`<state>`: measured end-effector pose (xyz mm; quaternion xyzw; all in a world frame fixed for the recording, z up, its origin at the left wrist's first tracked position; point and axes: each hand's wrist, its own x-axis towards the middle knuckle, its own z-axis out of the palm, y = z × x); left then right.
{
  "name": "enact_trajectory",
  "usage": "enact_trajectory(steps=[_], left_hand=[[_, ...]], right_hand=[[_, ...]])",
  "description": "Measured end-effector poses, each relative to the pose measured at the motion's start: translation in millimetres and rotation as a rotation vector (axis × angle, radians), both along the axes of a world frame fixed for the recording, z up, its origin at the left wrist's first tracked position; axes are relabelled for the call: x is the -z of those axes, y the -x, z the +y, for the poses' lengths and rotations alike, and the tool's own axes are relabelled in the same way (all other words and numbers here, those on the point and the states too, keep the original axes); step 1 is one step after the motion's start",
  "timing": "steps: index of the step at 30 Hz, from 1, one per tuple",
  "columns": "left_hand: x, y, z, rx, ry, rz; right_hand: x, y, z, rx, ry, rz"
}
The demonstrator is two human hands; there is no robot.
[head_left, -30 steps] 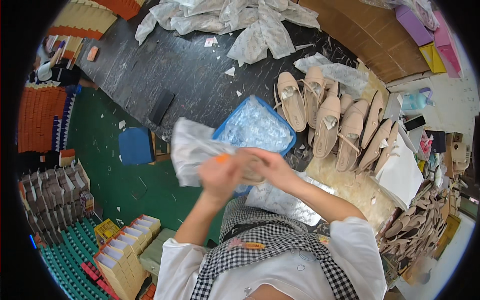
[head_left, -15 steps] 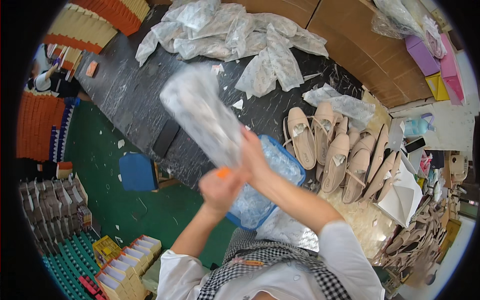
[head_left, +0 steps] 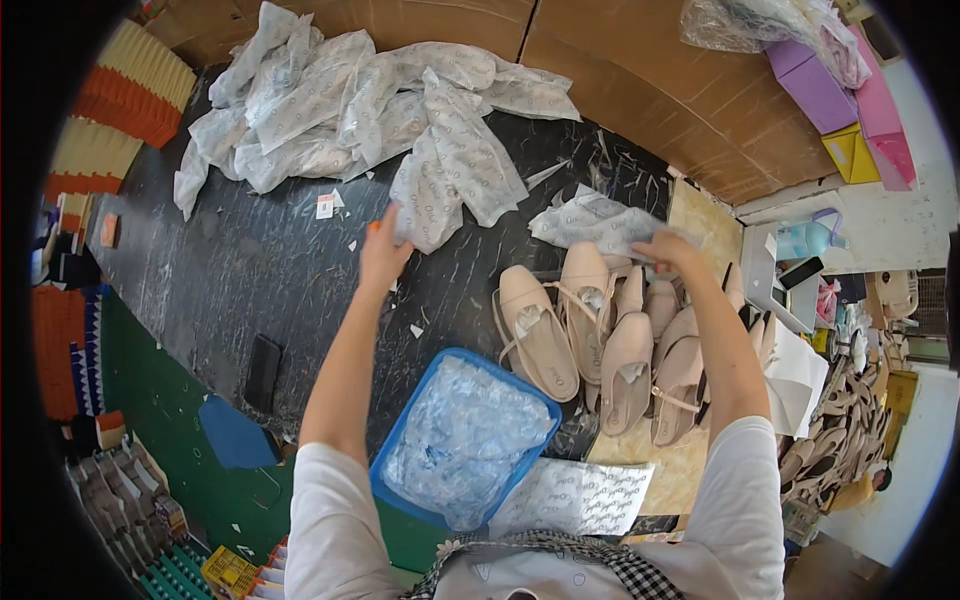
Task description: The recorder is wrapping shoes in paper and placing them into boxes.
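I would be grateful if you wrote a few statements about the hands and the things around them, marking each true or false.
1. The blue tray holds crumpled clear plastic. True.
2. Both hands are inside the tray. False: the left hand is at the near edge of the pale printed wrappings, and the right hand is near the far end of the beige shoes.
3. Something orange shows on the left hand. True.
4. The shoes lie to the left of the tray. False: they lie to its right.
5. Brown cardboard rises beyond the far side of the dark table. True.
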<state>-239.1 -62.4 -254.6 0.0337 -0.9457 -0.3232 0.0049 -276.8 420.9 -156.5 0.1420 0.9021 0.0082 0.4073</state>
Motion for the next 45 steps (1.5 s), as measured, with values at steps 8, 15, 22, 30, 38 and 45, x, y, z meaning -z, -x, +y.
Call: enact_trajectory(steps=[8, 15, 22, 30, 38, 45], left_hand=[[10, 101, 133, 0.212, -0.092, 0.137], [-152, -172, 126, 0.355, -0.458, -0.163], [-112, -445, 159, 0.347, -0.269, -0.705], [-88, -479, 245, 0.165, 0.137, -0.425], [-106, -512, 306, -0.097, 0.116, -0.086], [-82, -527, 291, -0.123, 0.329, -0.296]], right_hand=[[14, 56, -87, -0.089, 1.001, 0.710], [-144, -227, -72, 0.260, 1.581, 0.076], [-42, -489, -133, -0.523, 0.795, 0.459], [-24, -566, -3, -0.513, 0.658, 0.436], [-6, -616, 73, 0.285, 0.901, 0.722], [39, -621, 82, 0.580, 0.844, 0.501]])
